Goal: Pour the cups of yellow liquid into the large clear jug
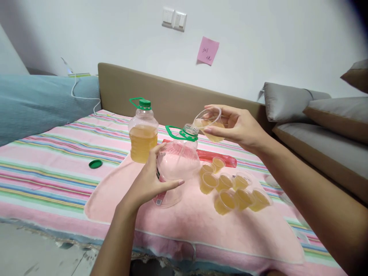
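Note:
My left hand (152, 176) is wrapped round the body of a clear plastic bottle (181, 163) that stands uncapped, with a green carry ring at its neck. In my right hand (232, 124) is a clear plastic cup (214, 128) with yellowish liquid, tilted so its rim is at the bottle's mouth. Little or no liquid shows in this bottle. To the right stand several small cups (225, 201) of the same yellowish liquid. A loose green cap (95, 164) lies on the striped sheet at the left.
A second bottle (143, 143), green-capped and partly filled with yellowish liquid, stands behind my left hand. Pink cloth (224, 234) lies under the cups. Red plastic wrapping (221, 158) is behind them. Grey and brown cushions (324, 134) are stacked right; a headboard (172, 92) runs along the wall.

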### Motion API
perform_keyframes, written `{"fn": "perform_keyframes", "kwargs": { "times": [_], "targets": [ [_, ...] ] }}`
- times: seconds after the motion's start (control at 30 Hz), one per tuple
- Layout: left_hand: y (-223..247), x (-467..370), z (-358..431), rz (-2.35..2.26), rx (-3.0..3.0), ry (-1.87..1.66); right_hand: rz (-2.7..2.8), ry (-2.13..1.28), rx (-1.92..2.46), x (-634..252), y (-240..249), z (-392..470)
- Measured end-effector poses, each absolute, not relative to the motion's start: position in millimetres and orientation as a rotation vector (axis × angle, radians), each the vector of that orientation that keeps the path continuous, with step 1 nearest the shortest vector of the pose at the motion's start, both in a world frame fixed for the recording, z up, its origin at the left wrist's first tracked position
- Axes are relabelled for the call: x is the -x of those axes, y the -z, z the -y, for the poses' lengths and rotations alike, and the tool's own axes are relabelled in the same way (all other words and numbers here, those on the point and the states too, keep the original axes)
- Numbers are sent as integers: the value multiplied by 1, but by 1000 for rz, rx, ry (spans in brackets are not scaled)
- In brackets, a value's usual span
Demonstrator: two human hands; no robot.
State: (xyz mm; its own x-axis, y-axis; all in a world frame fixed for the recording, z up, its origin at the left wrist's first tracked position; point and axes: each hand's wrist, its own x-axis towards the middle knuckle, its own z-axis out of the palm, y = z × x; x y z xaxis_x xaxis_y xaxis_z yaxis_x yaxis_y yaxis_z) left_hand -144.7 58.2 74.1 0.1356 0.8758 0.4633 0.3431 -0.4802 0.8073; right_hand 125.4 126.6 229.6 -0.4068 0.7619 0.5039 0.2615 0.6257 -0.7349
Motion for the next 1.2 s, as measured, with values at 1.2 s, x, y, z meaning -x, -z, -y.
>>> {"fn": "perform_keyframes", "kwargs": {
  "times": [1.2],
  "targets": [
    [-74, 146, -59, -1191, -1923, -1323, 2088, -719, 843, -122, -250, -128]
  ]
}}
